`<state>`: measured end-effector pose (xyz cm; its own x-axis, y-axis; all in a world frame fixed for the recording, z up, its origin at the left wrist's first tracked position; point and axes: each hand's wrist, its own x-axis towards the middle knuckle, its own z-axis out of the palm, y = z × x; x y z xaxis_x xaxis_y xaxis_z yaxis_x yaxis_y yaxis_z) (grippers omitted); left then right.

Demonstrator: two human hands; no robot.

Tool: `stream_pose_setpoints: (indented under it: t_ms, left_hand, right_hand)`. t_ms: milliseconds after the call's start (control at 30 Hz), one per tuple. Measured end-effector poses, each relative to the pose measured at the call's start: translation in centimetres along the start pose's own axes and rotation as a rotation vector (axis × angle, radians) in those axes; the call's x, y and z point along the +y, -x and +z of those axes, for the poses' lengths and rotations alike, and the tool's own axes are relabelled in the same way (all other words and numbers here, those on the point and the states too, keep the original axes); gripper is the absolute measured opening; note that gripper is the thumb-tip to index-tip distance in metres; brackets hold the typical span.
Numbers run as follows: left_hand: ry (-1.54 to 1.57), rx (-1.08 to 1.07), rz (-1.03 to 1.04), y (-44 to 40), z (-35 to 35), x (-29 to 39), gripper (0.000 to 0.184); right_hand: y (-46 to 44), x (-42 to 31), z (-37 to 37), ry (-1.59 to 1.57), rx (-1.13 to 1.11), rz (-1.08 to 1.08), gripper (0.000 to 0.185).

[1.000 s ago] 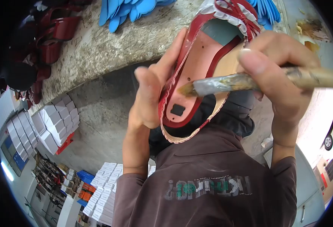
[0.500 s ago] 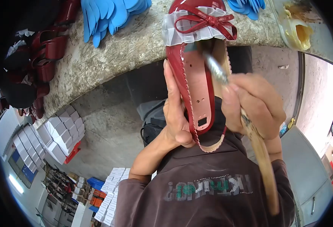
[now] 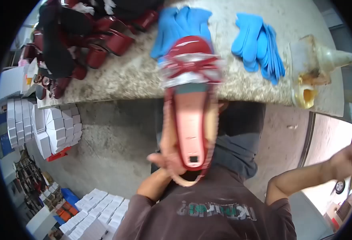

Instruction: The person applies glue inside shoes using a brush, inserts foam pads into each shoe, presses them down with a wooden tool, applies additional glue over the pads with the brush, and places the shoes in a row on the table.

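Note:
A red patent slingback shoe [image 3: 191, 120] hangs upright in the middle of the head view, its toe at the table edge and its pink insole facing me. White ruffle and a red bow [image 3: 193, 67] cross its front, blurred by motion. My left hand [image 3: 170, 154] is closed around the shoe's left side near the heel, thumb sticking out. My right hand [image 3: 342, 162] is far out at the right edge, smeared by motion. Its fingers are partly cut off, and I cannot make out what is in them.
Blue glove-like sheets [image 3: 252, 44] lie on the worn table [image 3: 132, 82] in two piles. A tipped plastic bottle [image 3: 310, 72] with yellowish residue lies at right. Red shoes [image 3: 118, 42] crowd the left end. White boxes [image 3: 62, 128] are stacked on the floor side.
My right hand has swung from inside the shoe, where it held a brush, out to the far right. The shoe has turned more upright in my left hand; the view has shifted.

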<state>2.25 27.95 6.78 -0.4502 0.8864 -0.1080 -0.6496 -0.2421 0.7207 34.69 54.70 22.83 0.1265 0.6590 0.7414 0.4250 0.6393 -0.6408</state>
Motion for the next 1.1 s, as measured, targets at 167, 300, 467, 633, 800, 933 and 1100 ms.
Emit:
stream_pose_setpoints:
  t_ms: [167,300,467,633,800,933,1100]
  left_hand:
    - [-0.112,0.114,0.212,1.8,-3.9,5.3,0.131]
    - [-0.127,0.157,0.352,3.0,-4.0,6.2,0.122]
    - [-0.107,0.279,0.285,6.4,-4.9,4.4,0.121]
    - [-0.28,0.095,0.211,4.0,-1.7,4.0,0.113]
    - [-0.095,-0.136,-0.03,-1.9,2.0,0.0,0.076]
    - [-0.199,-0.284,-0.469,-4.5,1.4,-0.3,0.059]
    - [0.247,-0.068,-0.668,-3.6,1.3,0.3,0.053]
  right_hand:
    - [5.6,-8.7,17.4,0.123,-0.99,-0.111,0.033]
    - [6.3,-10.5,31.8,0.25,-1.164,-0.533,0.026]
    - [5.8,-6.2,39.4,0.358,-1.294,-0.524,0.014]
    - [5.7,-7.9,37.5,0.422,-1.283,-0.494,0.021]
    - [0.3,-8.2,28.7,-0.039,-1.178,-0.079,0.018]
    - [-0.3,-9.9,19.6,-0.059,-1.073,-0.182,0.025]
    - [5.8,-15.5,12.5,-0.407,-1.21,0.65,0.014]
